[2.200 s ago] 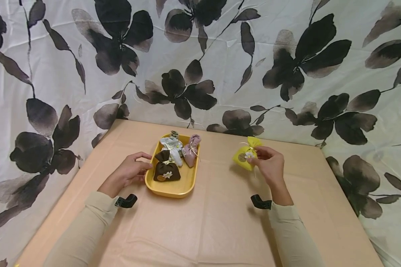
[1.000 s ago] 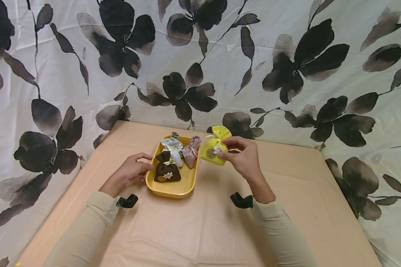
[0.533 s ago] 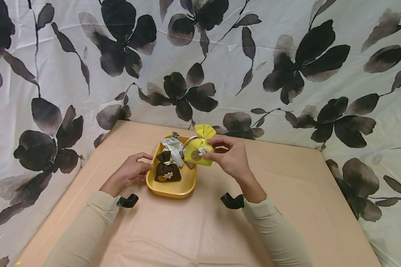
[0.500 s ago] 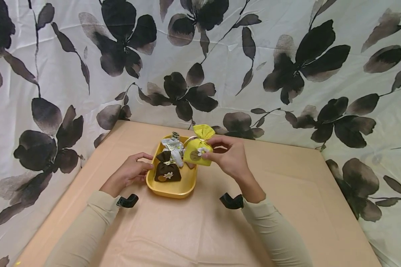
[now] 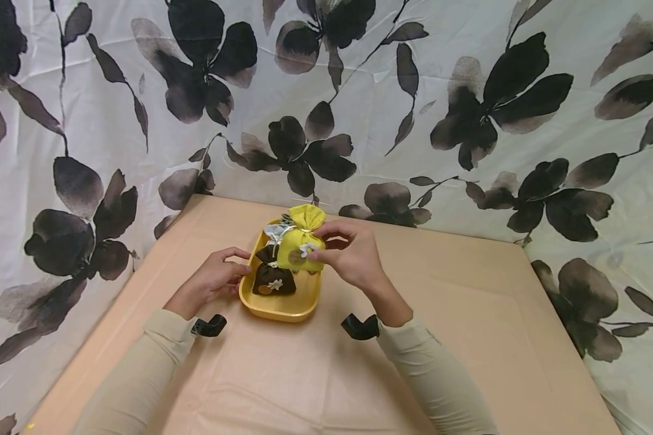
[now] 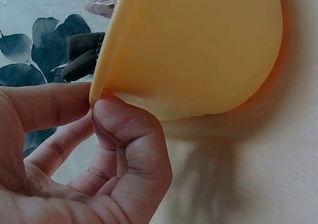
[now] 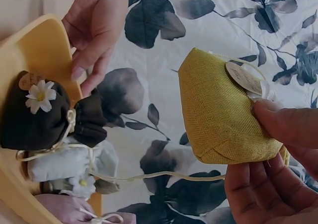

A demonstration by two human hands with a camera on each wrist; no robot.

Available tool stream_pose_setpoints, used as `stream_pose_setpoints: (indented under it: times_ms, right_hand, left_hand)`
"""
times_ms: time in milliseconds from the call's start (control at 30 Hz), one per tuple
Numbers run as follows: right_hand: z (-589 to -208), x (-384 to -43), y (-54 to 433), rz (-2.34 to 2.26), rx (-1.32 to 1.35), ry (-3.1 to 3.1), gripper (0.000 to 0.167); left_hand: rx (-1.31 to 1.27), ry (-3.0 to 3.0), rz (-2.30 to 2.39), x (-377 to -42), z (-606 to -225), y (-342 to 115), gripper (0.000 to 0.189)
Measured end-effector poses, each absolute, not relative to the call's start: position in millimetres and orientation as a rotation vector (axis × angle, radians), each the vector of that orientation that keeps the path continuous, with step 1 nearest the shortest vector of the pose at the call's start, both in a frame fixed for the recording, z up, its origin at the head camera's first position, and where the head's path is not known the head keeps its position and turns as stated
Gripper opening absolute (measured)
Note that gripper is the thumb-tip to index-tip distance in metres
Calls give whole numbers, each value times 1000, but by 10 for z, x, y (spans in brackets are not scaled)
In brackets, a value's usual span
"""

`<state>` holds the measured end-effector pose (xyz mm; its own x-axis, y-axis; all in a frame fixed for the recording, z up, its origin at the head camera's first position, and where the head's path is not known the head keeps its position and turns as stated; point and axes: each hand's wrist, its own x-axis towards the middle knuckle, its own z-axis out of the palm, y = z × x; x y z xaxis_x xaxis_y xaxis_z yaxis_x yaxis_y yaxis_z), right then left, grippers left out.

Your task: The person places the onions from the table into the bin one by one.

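My left hand (image 5: 212, 278) pinches the left rim of a yellow tray (image 5: 284, 311). The left wrist view has its thumb and a finger on either side of that rim. My right hand (image 5: 355, 254) holds a yellow drawstring pouch (image 5: 289, 246), with a white flower and a round tag, raised over the tray. In the tray sits a dark brown pouch (image 5: 273, 281) with a daisy. Behind it, a white pouch (image 7: 57, 167) and a mauve pouch (image 7: 62, 208) lie close together, clearer in the right wrist view; in the head view the yellow pouch partly hides them. An olive bit (image 7: 107, 186) shows beside them.
The table (image 5: 326, 380) wears a smooth peach cover. Behind it hangs a white cloth (image 5: 386, 109) with dark flowers. A black wrist camera (image 5: 209, 326) sticks out from the left wrist and another black camera (image 5: 360, 327) from the right.
My right hand has carried the yellow pouch leftward from the table's right side to above the tray, now covering the mauve pouch. The left hand stays on the tray rim.
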<state>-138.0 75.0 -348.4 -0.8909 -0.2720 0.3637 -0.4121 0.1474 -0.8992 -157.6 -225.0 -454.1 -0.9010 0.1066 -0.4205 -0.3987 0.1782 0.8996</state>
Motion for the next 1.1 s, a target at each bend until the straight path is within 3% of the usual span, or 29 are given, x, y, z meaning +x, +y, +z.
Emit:
stream_pose_setpoints:
  times_ms: [1100]
  right_hand:
    - [-4118,-1380,598,1725,672,-2407,27]
  left_hand:
    - [-284,2061,1775,-1555,-4517,-2237,46]
